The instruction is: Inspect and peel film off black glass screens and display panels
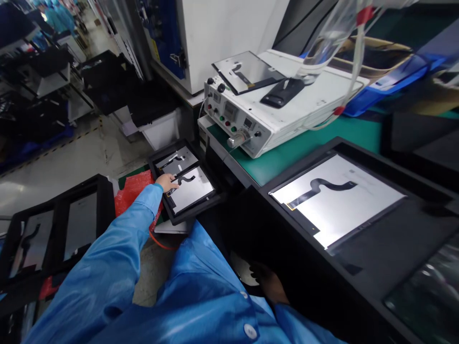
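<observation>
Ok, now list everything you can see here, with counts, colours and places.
Flat rectangular panels: at least six, silver-grey, in trays and on the machine
Shallow foam-like trays: at least three, black, left, centre and right
Boxy machine with knobs: one, white, on the bench
Handheld-looking object: one, black, on the machine
Cylinder: one, clear, above the machine
Bubble wrap: count unclear, red, beside the centre tray
Bench surface: green, under the machine
Bin: one, blue, upper right
Smock: one, blue, worn
Left hand: one, bare, at a centre panel
Right hand: one, bare, lower centre, shadowed
</observation>
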`<act>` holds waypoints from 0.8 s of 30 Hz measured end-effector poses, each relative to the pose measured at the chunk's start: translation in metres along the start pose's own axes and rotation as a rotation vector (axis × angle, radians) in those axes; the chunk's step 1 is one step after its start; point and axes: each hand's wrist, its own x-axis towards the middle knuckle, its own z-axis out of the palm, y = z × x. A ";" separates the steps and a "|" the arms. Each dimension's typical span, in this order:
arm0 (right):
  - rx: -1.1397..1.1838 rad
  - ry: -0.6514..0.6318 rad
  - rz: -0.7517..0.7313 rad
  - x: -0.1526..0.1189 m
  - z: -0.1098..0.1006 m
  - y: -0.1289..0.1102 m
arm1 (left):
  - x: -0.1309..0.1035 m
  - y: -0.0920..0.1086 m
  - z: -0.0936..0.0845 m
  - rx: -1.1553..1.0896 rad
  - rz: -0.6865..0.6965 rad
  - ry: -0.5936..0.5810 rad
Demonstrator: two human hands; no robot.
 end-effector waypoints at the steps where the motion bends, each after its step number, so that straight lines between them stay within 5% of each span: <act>1: 0.006 0.002 -0.004 0.000 0.000 0.001 | -0.001 0.000 -0.002 -0.023 0.000 0.016; 9: 0.042 -0.003 -0.040 0.003 0.003 0.007 | -0.029 0.003 -0.030 -0.401 0.033 0.106; 15: 0.039 -0.011 -0.072 0.007 -0.001 0.013 | -0.086 0.004 -0.044 -0.886 0.039 0.049; 18: 0.032 -0.030 -0.097 0.012 -0.003 0.014 | -0.122 0.009 -0.030 -1.074 0.035 -0.072; 24: 0.016 -0.045 -0.124 0.015 -0.003 0.017 | -0.170 0.016 0.031 -1.313 -0.011 -0.390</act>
